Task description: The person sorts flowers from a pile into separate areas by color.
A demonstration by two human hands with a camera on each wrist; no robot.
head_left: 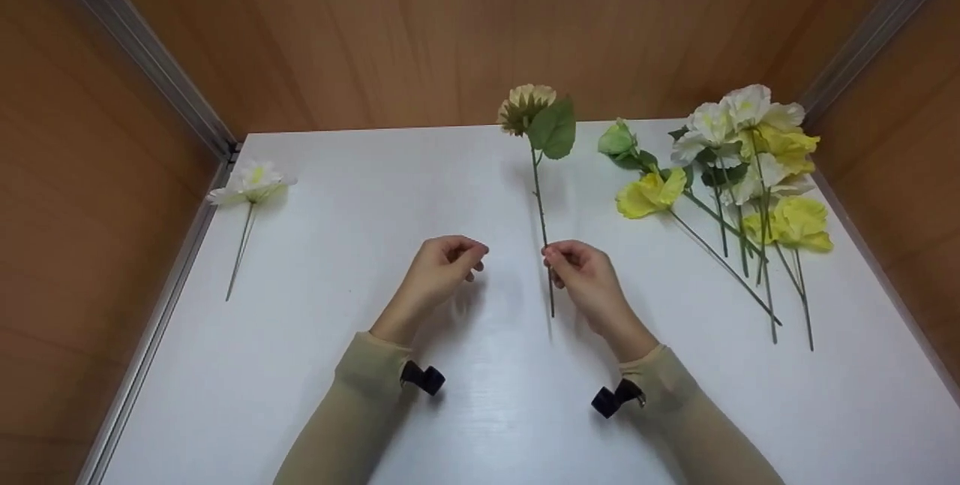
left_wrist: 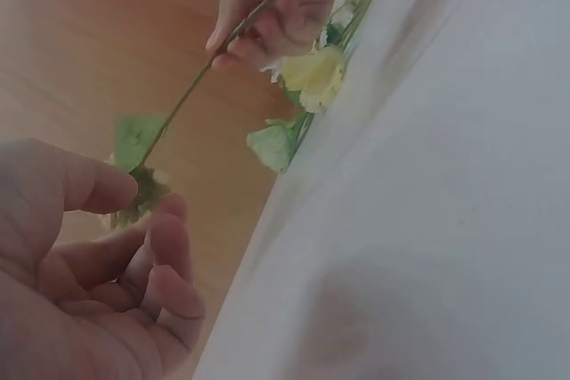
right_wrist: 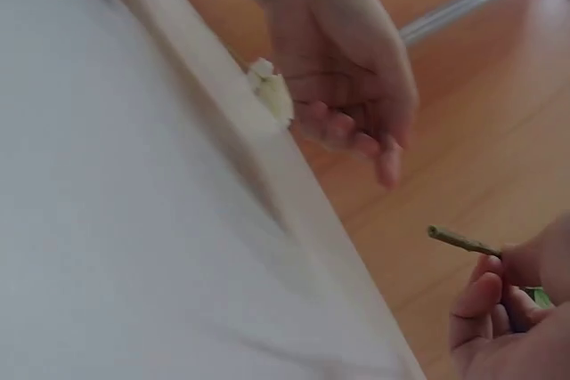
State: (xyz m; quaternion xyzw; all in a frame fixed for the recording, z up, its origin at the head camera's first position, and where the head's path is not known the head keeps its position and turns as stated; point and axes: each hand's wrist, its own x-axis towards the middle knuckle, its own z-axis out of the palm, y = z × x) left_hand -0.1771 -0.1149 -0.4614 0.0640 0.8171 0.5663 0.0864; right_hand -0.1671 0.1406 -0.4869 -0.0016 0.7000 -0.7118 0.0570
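My right hand [head_left: 589, 275] pinches the lower stem of an artificial flower [head_left: 541, 192] between thumb and fingers. The flower is raised over the table, its cream bloom pointing away from me, with one broad green leaf below the head. In the right wrist view the cut end of the stem [right_wrist: 459, 239] sticks out past the fingers. My left hand [head_left: 442, 267] hovers to the left of the stem, apart from it. Its fingers are loosely bent with a gap between thumb and fingertips [left_wrist: 169, 242], and nothing is held there.
On the right of the white table [head_left: 315, 365] lies a pile of white flowers [head_left: 712, 125] and yellow flowers [head_left: 799, 222], with a green bud [head_left: 617, 138] beside it. A single white flower [head_left: 253, 181] lies at the far left. Wooden panels [head_left: 480, 34] enclose the table.
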